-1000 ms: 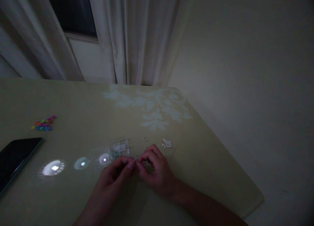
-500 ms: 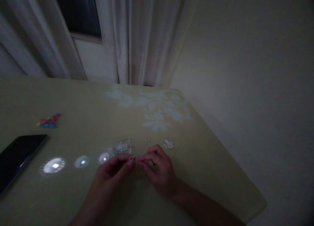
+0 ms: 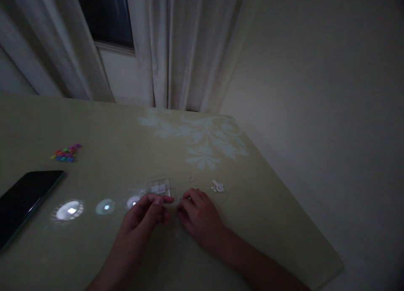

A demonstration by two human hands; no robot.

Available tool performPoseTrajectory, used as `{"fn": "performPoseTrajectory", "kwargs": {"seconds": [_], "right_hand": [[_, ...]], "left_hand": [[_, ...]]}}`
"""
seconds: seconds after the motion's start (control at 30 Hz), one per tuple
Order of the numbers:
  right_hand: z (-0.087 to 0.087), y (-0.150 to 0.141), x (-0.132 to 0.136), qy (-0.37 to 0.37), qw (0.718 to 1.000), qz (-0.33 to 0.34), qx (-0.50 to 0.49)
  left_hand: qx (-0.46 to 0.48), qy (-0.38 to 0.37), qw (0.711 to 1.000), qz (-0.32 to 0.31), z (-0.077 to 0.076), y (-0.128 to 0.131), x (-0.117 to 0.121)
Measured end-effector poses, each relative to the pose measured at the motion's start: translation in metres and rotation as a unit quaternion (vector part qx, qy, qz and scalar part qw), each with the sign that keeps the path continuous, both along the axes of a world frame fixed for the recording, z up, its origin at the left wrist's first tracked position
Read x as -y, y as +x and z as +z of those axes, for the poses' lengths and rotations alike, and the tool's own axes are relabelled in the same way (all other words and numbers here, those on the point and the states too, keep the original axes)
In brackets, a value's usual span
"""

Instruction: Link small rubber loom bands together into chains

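Note:
My left hand [image 3: 142, 217] is closed just above the table, its thumb pressed against the side of the index finger. Whatever may lie between them is hidden. Close by on the right, my right hand [image 3: 200, 217] reaches down with its fingertips drawn together. A small pale ring [image 3: 181, 200] shows partly at those fingertips; the rest of it is covered. Beyond the right hand, another small ring [image 3: 191, 179] lies flat on the table. Behind the left hand sits a clear plastic box [image 3: 160, 186] with a whitish piece in it.
Small white pieces [image 3: 217, 186] lie right of the rings. A pile of colourful little pieces [image 3: 67, 154] and a dark phone or tablet [image 3: 28, 198] are at the left. Light reflections shine on the patterned table [image 3: 268, 223], which meets a wall [image 3: 315, 114] and curtains [image 3: 186, 51].
My hands have come apart from the thin rings held between them. The right hand has lowered toward the table, and the left fingers have shifted slightly left. The view has moved a little.

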State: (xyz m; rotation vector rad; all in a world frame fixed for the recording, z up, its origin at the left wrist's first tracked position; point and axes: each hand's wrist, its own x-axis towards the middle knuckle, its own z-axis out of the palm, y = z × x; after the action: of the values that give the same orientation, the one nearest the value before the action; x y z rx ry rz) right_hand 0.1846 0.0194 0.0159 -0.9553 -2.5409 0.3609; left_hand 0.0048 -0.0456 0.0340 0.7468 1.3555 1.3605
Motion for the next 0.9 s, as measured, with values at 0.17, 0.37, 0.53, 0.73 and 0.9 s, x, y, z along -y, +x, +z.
{"fn": "performPoseTrajectory", "kwargs": {"seconds": [0.17, 0.37, 0.53, 0.73, 0.9], "right_hand": [[0.004, 0.002, 0.001, -0.054, 0.998, -0.009, -0.04], [0.016, 0.007, 0.003, -0.143, 0.962, -0.022, -0.232], [0.015, 0.004, 0.01, -0.126, 0.956, 0.019, -0.266], [0.013, 0.005, 0.011, -0.115, 0.958, 0.035, -0.261], [0.009, 0.009, 0.001, -0.08, 0.979, -0.042, -0.184]], "left_hand": [[-0.006, -0.008, 1.0, -0.001, 0.002, 0.001, -0.002], [0.019, -0.034, 0.999, 0.0, -0.003, 0.002, 0.001], [-0.002, -0.024, 0.998, -0.053, 0.002, 0.006, 0.002], [0.029, -0.025, 0.996, -0.08, 0.002, 0.009, 0.0], [0.007, -0.04, 0.999, -0.017, -0.002, 0.006, 0.0]]}}
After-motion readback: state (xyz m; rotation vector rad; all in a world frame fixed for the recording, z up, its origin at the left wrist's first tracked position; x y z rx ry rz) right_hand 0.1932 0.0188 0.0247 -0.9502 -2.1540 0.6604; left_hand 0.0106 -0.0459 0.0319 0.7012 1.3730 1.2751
